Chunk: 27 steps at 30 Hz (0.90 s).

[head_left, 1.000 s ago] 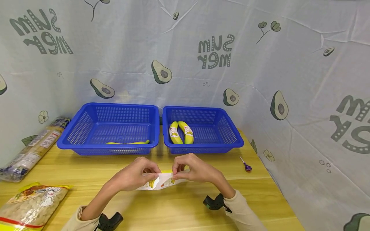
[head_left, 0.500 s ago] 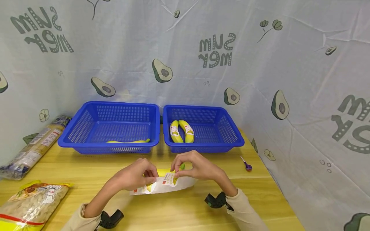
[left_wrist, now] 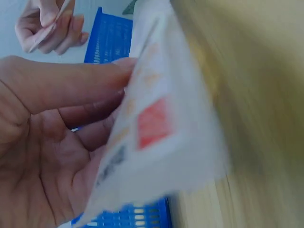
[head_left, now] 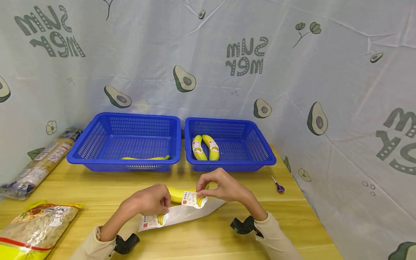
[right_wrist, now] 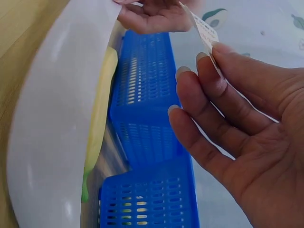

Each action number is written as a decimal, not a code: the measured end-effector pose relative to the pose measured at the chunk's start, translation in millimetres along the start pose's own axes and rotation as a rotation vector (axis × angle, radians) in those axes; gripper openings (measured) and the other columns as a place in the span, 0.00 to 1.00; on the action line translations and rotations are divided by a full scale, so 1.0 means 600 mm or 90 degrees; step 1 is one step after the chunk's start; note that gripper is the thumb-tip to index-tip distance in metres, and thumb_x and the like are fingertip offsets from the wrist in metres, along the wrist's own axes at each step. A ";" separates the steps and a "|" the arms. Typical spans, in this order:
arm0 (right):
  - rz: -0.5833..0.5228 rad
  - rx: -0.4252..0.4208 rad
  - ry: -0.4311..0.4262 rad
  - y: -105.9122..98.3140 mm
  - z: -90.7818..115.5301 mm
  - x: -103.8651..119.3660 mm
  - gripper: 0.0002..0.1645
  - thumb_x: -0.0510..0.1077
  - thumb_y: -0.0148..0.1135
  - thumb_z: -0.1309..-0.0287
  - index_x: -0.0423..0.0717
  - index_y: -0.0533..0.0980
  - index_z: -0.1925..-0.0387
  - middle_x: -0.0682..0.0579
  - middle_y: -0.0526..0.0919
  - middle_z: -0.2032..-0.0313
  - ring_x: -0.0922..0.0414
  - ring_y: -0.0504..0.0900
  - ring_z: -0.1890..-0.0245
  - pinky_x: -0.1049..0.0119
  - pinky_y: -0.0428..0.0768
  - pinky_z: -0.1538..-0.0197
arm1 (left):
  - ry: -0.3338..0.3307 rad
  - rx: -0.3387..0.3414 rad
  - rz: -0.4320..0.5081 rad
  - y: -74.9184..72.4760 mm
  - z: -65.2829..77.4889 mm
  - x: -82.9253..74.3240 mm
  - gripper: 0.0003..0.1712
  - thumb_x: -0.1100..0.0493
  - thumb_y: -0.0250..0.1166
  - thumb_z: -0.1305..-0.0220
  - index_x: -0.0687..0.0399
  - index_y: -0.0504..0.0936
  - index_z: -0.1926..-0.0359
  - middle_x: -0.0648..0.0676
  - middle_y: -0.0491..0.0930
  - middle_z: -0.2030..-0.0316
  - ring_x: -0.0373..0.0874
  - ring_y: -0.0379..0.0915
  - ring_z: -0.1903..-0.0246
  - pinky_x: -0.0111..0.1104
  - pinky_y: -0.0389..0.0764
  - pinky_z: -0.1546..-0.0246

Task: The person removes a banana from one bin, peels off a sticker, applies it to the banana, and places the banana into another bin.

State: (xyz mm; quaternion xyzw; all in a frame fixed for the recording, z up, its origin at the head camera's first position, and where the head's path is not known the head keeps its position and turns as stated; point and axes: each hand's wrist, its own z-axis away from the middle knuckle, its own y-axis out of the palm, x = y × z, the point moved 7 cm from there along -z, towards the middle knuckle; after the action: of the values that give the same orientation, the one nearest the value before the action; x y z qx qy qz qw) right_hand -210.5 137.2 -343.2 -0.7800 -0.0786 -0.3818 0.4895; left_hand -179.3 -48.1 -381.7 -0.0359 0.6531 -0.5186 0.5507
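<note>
In the head view my left hand [head_left: 150, 200] pinches the left part of a white sticker backing strip [head_left: 192, 213], which has a banana-print label [head_left: 152, 221] on it. Between thumb and fingertips, my right hand [head_left: 220, 186] holds a loose sticker [head_left: 192, 199] with the same print. The sticker stands off the strip, its free end pointing left. Just behind it a yellow banana [head_left: 174, 195] with a green tip lies on the table, partly hidden by the sticker and right hand. The right wrist view shows the sticker [right_wrist: 206, 35] edge-on and the strip's blank stretch.
Two blue baskets stand at the back: the left basket [head_left: 130, 161] holds a banana [head_left: 147, 158], the right basket [head_left: 234, 163] two labelled bananas [head_left: 199, 152]. A lollipop [head_left: 279, 187] lies right. Packaged noodles [head_left: 42, 164] and a food bag [head_left: 34, 225] lie left.
The sticker in my right hand has come away from the backing strip. My left hand has drawn the strip left and towards me, uncovering more of the banana behind.
</note>
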 end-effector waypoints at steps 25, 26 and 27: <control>0.005 -0.010 -0.008 -0.005 0.001 -0.008 0.02 0.35 0.74 0.33 0.45 0.87 0.61 0.54 0.91 0.64 0.65 0.85 0.63 0.64 0.88 0.56 | 0.025 0.175 0.029 0.063 -0.016 0.004 0.14 0.68 0.73 0.32 0.52 0.84 0.75 0.40 0.72 0.82 0.31 0.62 0.80 0.24 0.67 0.75; 0.004 -0.010 -0.009 -0.004 0.001 -0.008 0.03 0.35 0.74 0.33 0.45 0.87 0.61 0.54 0.91 0.64 0.64 0.85 0.63 0.64 0.88 0.56 | 0.014 0.165 0.004 0.068 -0.019 0.012 0.16 0.67 0.73 0.32 0.50 0.83 0.77 0.40 0.72 0.83 0.31 0.61 0.80 0.25 0.67 0.75; 0.002 -0.010 -0.009 -0.004 0.001 -0.008 0.03 0.34 0.74 0.33 0.45 0.87 0.61 0.54 0.91 0.64 0.64 0.85 0.63 0.64 0.88 0.56 | -0.003 0.146 -0.020 0.072 -0.022 0.022 0.18 0.66 0.74 0.33 0.50 0.82 0.79 0.41 0.71 0.83 0.34 0.62 0.79 0.28 0.69 0.75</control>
State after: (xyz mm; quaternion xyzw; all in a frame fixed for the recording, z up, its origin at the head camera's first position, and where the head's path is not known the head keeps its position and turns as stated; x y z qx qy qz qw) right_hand -214.9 140.1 -345.0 -0.7867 -0.0777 -0.3762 0.4833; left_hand -171.8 -27.7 -423.5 0.0156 0.5874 -0.5984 0.5446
